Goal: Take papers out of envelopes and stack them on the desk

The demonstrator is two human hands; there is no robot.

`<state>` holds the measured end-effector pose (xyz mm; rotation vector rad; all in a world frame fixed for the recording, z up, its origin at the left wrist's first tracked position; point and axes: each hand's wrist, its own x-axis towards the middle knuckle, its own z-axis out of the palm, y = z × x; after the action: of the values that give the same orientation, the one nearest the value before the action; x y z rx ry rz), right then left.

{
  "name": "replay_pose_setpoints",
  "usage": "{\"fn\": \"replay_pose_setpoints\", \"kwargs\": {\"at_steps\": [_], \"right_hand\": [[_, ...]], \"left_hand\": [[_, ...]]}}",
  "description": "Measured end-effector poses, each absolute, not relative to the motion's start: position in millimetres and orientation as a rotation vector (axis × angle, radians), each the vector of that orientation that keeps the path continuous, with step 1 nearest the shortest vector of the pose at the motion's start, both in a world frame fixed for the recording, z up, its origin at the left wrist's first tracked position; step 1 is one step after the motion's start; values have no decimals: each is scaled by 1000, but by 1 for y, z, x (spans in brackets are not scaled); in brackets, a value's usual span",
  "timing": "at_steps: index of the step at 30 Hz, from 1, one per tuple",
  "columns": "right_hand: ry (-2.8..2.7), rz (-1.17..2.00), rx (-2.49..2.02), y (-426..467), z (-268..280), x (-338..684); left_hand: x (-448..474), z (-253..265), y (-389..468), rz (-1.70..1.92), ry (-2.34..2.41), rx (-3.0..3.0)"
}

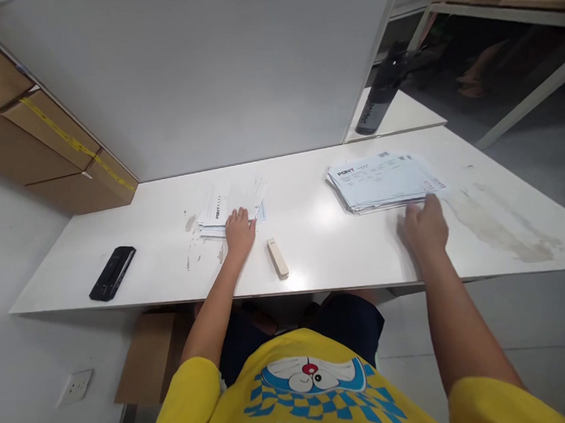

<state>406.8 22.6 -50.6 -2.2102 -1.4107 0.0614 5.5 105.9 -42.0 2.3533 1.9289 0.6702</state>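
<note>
My left hand (pixel 240 233) lies flat with its fingers stretched over a small, uneven pile of white printed papers (pixel 211 210) on the left half of the white desk. A thicker stack of printed paper forms (pixel 378 181) rests farther right. At that stack's front right corner is my right hand (pixel 426 226), slightly blurred, its fingers curled in. Whether a sheet is caught between those fingers cannot be made out. Between the two piles, nearer the desk's front edge, a cream-coloured stapler-like tool (pixel 277 259) lies by itself.
A black phone (pixel 112 273) lies at the desk's left. Cardboard boxes (pixel 62 150) are stacked in the back left corner, beside a tall pale panel (pixel 203 68). A dark bottle (pixel 376 103) stands behind the right stack. Brownish stains (pixel 509 226) mark the desk's right side.
</note>
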Motion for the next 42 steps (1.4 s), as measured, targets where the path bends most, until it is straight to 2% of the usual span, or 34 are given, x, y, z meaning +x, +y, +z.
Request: {"fn": "replay_pose_setpoints", "kwargs": {"at_steps": [5, 11, 13, 16, 21, 24, 32, 38, 42], "right_hand": [[-1393, 331, -2220, -35, -54, 361], [-1107, 1135, -1591, -67, -22, 275], [-912, 1244, -1394, -64, -7, 248], [-627, 1156, -1220, -50, 7, 225], [-343, 1120, -1071, -36, -12, 224], [-219, 1104, -983, -42, -34, 226], [27, 1016, -969, -74, -60, 235], [25, 1008, -1022, -83, -54, 232], [-34, 1003, -1171, -88, -40, 212]], "left_hand": [[-2, -49, 57, 871, 1646, 2458], [43, -36, -15, 939, 1027, 2631], [63, -25, -27, 886, 718, 2730], [65, -13, -12, 876, 574, 2754], [-14, -19, 75, 805, 1452, 2638], [-54, -33, 104, 637, 1693, 2619], [-53, -46, 97, 682, 1668, 2805], [-38, -30, 102, 656, 1638, 2806], [10, -15, 73, 652, 1443, 2693]]}}
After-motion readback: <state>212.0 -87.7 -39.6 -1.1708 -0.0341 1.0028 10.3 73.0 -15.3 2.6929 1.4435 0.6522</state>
